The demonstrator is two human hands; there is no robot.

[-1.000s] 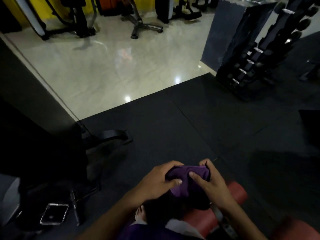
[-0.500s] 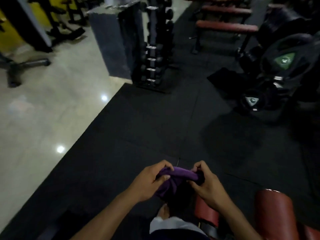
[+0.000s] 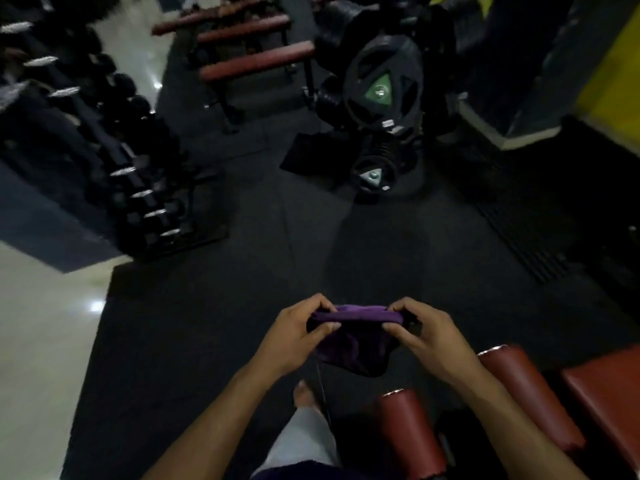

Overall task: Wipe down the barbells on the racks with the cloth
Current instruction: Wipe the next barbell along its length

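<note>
Left hand point(image 3: 294, 336) and right hand point(image 3: 424, 336) pinching opposite ends of purple cloth point(image 3: 353, 341), stretching it between them above black rubber floor mat point(image 3: 207, 323). Dumbbell rack point(image 3: 131, 174) standing far left; weight plates point(image 3: 381, 88) ahead.

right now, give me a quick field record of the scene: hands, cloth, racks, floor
left hand: grips the left end of the cloth
right hand: grips the right end
cloth: purple cloth, held stretched between both hands, the rest hanging below
rack: dumbbell rack far left, untouched
weight plates: ahead on a stand
benches: red padded benches far ahead
floor: black rubber mat
wiping: not yet begun
</note>
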